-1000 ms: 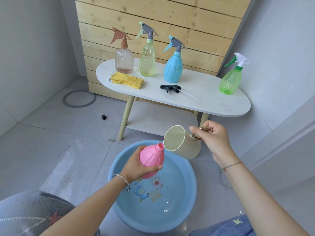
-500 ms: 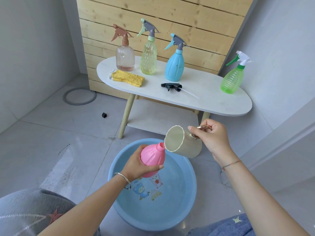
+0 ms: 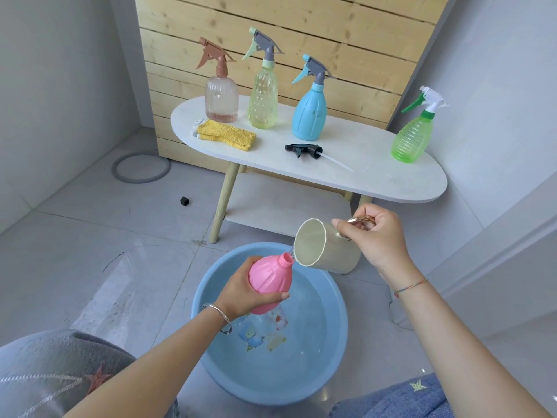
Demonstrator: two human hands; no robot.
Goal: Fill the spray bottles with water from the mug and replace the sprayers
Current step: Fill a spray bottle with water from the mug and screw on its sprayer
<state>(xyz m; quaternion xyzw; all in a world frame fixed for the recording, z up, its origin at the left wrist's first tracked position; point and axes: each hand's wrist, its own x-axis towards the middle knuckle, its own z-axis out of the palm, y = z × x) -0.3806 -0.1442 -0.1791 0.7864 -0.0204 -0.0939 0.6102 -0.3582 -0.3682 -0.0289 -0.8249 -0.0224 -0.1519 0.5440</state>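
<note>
While my left hand point(image 3: 241, 289) wraps around the belly of the pink bottle point(image 3: 269, 283) and my right hand point(image 3: 376, 236) grips the handle of the beige mug point(image 3: 327, 250), both fists closed tight on what they carry, the mug's rim sits just at the bottle's open neck above the blue basin point(image 3: 337, 351). That neck is narrow and the mug's mouth is wide, so I judge that tipping too fast would sheet water past the opening and down over my fingers. A wet bottle could slip in my grasp. The bottle is tilted too, so it may overflow early. Its black sprayer point(image 3: 303, 149) waits on the worktop point(image 3: 391, 179), well apart.
</note>
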